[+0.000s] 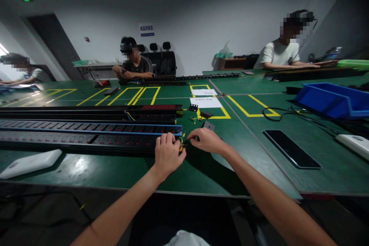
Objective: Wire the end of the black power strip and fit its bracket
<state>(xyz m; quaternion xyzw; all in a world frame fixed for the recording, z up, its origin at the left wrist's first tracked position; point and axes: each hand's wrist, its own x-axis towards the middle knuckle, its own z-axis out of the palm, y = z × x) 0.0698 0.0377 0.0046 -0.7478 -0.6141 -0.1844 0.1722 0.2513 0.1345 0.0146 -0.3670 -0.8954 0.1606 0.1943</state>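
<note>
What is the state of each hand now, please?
Left hand: fingers bent over the end of the nearest black strip; firm grip cannot be told.
Right hand: fingers bent beside the strip's end; whether it holds anything cannot be told.

Head view, facing forward and down over table (115,173); left hand (168,154), right hand (208,140) near; dim edges unclear

We extend the left forearm (123,208) and the right forearm (256,184) forward so that they converge, the left hand (168,154) positioned palm down with fingers (162,142) bent, the right hand (207,140) angled inward near it, fingers curled.
</note>
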